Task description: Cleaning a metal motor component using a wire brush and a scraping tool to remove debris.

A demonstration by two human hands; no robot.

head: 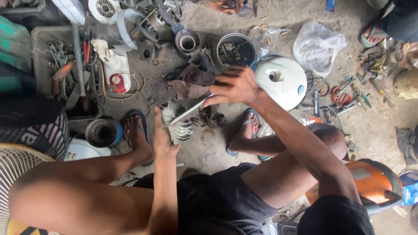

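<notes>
A person sits low on a dusty concrete floor [209,152], knees apart, so the work lies between the feet. The left hand [160,138] presses flat against the side of a grey, finned metal motor part [178,124], bracing it; the fingers look wrapped around its far edge. The right hand [235,87] closes around the upper end of a slim metal rod [191,109], angled down into the part. Beyond lie a dark rag [191,80], a white round fan housing [281,80], a clear plastic bag [318,45] and scattered tools.
</notes>
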